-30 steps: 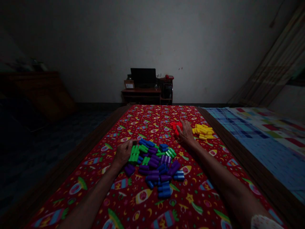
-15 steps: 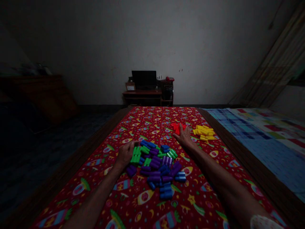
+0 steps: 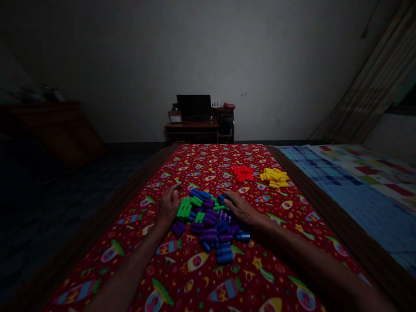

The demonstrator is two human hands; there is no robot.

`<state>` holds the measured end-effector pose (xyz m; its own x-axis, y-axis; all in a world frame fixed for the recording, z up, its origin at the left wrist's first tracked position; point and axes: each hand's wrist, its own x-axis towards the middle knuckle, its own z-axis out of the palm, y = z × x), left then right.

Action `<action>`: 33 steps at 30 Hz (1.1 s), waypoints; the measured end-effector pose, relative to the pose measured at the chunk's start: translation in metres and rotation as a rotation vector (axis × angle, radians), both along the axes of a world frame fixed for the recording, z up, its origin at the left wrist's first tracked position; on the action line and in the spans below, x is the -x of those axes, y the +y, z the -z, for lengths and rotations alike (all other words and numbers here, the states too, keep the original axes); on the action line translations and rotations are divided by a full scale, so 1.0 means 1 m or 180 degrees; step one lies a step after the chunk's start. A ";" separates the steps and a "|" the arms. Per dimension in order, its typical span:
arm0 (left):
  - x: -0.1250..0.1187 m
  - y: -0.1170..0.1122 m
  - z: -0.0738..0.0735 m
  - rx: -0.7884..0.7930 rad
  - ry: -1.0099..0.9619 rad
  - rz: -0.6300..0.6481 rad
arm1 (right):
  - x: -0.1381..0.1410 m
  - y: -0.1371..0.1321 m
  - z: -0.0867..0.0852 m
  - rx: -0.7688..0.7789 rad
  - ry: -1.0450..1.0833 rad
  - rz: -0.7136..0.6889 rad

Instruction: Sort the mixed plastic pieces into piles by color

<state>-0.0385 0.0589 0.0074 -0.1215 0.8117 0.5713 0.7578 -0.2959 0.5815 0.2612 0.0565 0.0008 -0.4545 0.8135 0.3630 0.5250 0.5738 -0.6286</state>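
One blue block (image 3: 220, 199) partly hidden behind right hand (image 3: 241, 209).

My left hand (image 3: 167, 205) and my right hand (image 3: 242, 209) are bare, with rather slender fingers (image 3: 231, 195). My left forearm (image 3: 135, 255) and my right forearm (image 3: 307, 255) are also bare, long in shape, narrow near the hand and wider farther up. The nails are too dim to tell.
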 end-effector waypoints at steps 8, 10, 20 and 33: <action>-0.031 0.018 -0.010 0.1509 0.0532 0.0985 | 0.041 -0.015 0.009 0.0169 0.0349 0.0020; -0.040 0.016 -0.014 0.1432 0.0737 0.1151 | 0.040 -0.018 0.003 0.0271 0.0550 0.0036; -0.074 -0.081 -0.040 0.0315 0.1597 0.1610 | -0.005 -0.041 -0.008 0.0230 0.0426 -0.0300; -0.100 -0.106 -0.025 0.0004 0.2430 0.2159 | -0.086 -0.042 -0.011 0.0398 0.1638 0.1296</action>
